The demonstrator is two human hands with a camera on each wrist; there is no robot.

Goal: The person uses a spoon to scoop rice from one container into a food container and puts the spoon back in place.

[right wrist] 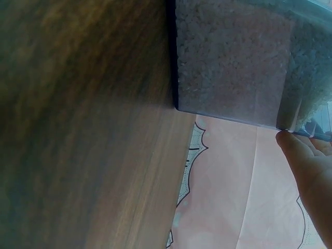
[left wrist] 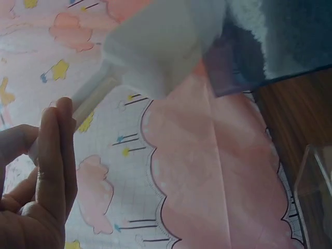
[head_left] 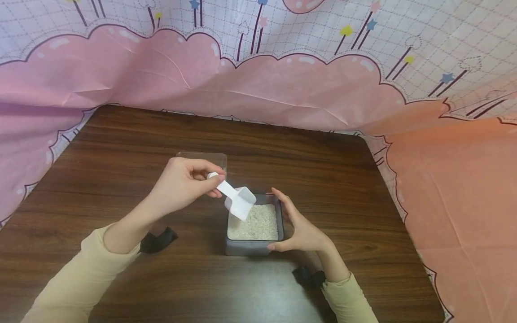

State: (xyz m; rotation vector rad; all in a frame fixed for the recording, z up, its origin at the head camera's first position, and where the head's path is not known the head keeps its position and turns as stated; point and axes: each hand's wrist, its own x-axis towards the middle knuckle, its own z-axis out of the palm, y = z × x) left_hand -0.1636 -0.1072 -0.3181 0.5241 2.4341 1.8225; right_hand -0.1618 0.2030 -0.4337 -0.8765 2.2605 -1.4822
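Note:
In the head view, my left hand (head_left: 181, 183) pinches the handle of a white plastic scoop (head_left: 241, 202) between thumb and fingers. The scoop's bowl is tilted over a grey, see-through rectangular container (head_left: 248, 248), just above the rice (head_left: 261, 224) inside. Whether the bowl has rice in it cannot be made out. My right hand (head_left: 302, 231) holds the container's right side, thumb at the front corner and index finger at the back rim. Rice grains (right wrist: 233, 62) show through the container wall in the right wrist view, with the right thumb (right wrist: 295, 150) against its edge.
Behind my left hand lies a clear plastic piece (head_left: 203, 156), partly hidden. Black straps (head_left: 159, 241) hang near both wrists. A dark wooden table (head_left: 323, 166) carries everything, and patterned pink cloth (head_left: 242, 98) hangs beyond its edges.

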